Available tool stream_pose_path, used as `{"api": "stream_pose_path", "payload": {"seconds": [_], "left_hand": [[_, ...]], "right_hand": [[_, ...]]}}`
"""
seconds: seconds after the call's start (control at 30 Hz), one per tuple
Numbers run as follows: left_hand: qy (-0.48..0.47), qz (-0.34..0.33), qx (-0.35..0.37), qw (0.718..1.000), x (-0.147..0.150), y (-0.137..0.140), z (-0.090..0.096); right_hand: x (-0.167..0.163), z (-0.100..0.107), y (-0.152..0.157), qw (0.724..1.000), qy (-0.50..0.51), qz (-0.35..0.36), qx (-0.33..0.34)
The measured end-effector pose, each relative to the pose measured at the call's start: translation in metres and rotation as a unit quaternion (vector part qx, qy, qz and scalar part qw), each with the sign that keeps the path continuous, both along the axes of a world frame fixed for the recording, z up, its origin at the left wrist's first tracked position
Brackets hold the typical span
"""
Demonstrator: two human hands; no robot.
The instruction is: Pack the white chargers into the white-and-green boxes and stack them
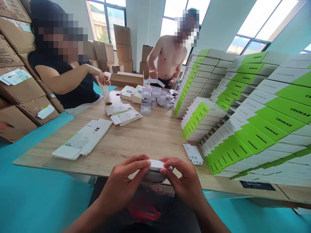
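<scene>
Close to my body, at the table's near edge, I hold a small white box (156, 165) between both hands. My left hand (126, 174) pinches its left end with thumb and forefinger. On the other end, my right hand (182, 176) grips with the thumb and fingers bent round the corner. The box's near face is partly in shadow, and its underside is hidden. To the right of my right hand lies a little pile of white printed cards (193, 153). Flat white-and-green cartons (85, 139) lie stacked to the left beyond my left hand.
Tall stacks of white-and-green boxes (264, 129) rise on the right. Clear plastic trays (157, 95) and more flat cartons (125, 115) lie across the wooden table (150, 132). One person (65, 74) works at the left, another (167, 55) at the far side. Brown cartons (17, 68) line the left wall.
</scene>
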State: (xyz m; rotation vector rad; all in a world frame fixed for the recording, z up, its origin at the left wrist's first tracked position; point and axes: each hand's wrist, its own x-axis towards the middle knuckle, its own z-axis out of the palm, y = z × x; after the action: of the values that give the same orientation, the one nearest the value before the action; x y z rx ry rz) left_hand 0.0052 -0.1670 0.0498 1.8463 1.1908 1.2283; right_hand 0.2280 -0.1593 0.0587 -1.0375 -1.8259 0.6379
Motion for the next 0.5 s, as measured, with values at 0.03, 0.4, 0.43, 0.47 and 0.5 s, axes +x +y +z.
{"api": "stream_pose_path", "payload": {"seconds": [0.03, 0.4, 0.43, 0.47, 0.5], "left_hand": [[-0.005, -0.007, -0.006, 1.000, -0.001, -0.002, 0.001], [0.076, -0.083, 0.245, 0.963, -0.013, 0.011, -0.048], [0.055, -0.075, 0.217, 0.972, -0.010, 0.009, -0.057], [0.035, -0.056, 0.184, 0.981, -0.006, 0.006, -0.063], [0.024, -0.022, 0.154, 0.987, -0.002, 0.003, -0.065]], "right_hand": [[0.002, 0.000, 0.000, 1.000, -0.005, 0.012, 0.015], [0.022, -0.021, 0.004, 0.966, -0.138, 0.083, 0.200], [0.021, -0.021, 0.003, 0.972, -0.125, 0.077, 0.182], [0.022, -0.020, 0.001, 0.979, -0.107, 0.067, 0.157], [0.024, -0.016, -0.002, 0.987, -0.086, 0.056, 0.123]]}}
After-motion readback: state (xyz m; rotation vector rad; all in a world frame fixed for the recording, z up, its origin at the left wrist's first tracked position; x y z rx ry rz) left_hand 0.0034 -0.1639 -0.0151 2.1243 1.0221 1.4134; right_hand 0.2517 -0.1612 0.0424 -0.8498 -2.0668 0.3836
